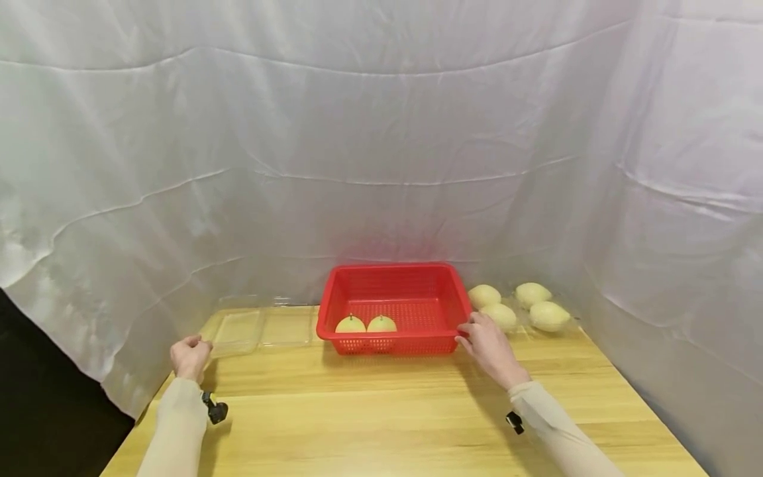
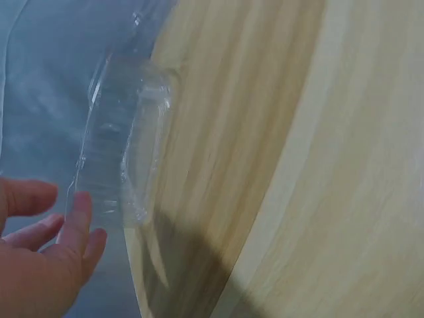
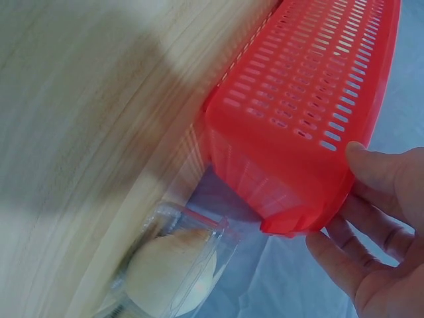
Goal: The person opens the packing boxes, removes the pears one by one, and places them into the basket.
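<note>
- Red plastic basket (image 1: pixel 396 343): at the far side of the table (image 1: pixel 381 417), near its middle, close to the curtain (image 1: pixel 381 132).
- Contents: two pale yellow fruits (image 1: pixel 350 324), stems up, side by side in the front left part.
- Right hand (image 1: pixel 487 343): pinches the basket's rim at the front right corner. Right wrist view shows the thumb on the perforated front and the other fingers at the adjoining side.
- Left hand (image 1: pixel 189 358): at the outer left edge of a clear container (image 1: pixel 237 331). Left wrist view shows thumb and fingers slightly parted beside that edge; whether they pinch it, I cannot tell.
- Clear container: two rectangular sections side by side, left of the basket.
- Right of the basket: four pale yellow fruits (image 1: pixel 549 317) in clear packaging (image 3: pixel 218 228), the nearest ones close to the right hand.
- Sleeves (image 1: pixel 179 427): cream, with a small black device (image 1: pixel 216 409) at each wrist.
</note>
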{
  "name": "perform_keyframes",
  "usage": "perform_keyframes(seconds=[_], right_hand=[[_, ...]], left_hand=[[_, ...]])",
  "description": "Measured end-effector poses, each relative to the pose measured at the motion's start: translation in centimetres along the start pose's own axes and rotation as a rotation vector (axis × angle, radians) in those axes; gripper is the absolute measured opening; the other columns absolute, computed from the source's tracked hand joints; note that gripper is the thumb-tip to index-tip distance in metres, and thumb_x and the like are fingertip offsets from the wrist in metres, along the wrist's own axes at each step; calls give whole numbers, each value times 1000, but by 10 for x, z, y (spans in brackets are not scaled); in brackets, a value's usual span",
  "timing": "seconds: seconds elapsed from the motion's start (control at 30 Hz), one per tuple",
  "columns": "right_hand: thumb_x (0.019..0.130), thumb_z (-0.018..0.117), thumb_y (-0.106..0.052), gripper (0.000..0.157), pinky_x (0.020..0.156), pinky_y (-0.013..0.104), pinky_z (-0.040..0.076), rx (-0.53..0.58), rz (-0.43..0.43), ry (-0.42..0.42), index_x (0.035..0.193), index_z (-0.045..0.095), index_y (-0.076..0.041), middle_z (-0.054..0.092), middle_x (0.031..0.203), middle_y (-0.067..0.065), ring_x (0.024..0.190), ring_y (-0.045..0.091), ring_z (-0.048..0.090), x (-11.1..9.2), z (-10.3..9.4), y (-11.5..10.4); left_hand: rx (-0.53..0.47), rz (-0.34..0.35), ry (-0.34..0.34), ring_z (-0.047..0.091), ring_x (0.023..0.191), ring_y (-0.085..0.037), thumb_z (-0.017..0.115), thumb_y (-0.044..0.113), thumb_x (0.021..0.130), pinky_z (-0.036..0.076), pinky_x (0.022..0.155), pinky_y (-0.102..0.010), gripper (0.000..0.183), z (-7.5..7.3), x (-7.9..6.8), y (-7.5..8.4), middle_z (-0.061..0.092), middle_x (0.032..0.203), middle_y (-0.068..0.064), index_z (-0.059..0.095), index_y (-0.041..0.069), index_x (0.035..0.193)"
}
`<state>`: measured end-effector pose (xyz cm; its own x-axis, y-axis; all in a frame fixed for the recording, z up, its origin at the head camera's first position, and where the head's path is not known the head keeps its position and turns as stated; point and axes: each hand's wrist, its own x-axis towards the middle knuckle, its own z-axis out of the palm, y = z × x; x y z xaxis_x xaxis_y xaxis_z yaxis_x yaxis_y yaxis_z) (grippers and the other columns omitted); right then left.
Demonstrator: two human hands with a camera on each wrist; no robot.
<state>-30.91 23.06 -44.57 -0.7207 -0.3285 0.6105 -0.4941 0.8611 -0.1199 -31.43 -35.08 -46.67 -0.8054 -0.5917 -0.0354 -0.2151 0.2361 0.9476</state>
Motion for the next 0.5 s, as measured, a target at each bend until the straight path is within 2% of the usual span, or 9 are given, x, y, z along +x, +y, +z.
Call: perform_keyframes(seconds=[0.13,0.3,0.4,0.5], right_hand=[[75,84,-11,20,68,37,46,-8,-1,13,91,76,-1,56,78,5,75,21,51,-1,2,-1],[77,82,-11,20,69,38,46,-4,7,-4,92,76,0,56,79,5,77,22,52,-1,3,-2],[78,81,-11,20,70,37,45,-5,16,-15,93,76,0,56,79,6,77,22,51,-1,3,-1],[78,81,-11,19,70,37,45,-12,18,-12,93,76,-1,56,79,5,77,22,52,0,2,-1]], left_hand=[[-13,14,-56,30,140,-48,49,14,95,29,114,-55,62,-2,3,-4,29,152,-32,28,-5,150],[21,63,-69,17,144,-50,47,12,96,20,117,-56,70,-4,4,-3,13,157,-32,11,0,155],[76,81,-40,14,145,-49,43,11,96,17,118,-57,68,-2,0,1,14,158,-30,12,2,156],[125,90,32,20,142,-50,43,12,94,20,116,-57,62,3,-7,3,24,153,-34,26,-1,152]])
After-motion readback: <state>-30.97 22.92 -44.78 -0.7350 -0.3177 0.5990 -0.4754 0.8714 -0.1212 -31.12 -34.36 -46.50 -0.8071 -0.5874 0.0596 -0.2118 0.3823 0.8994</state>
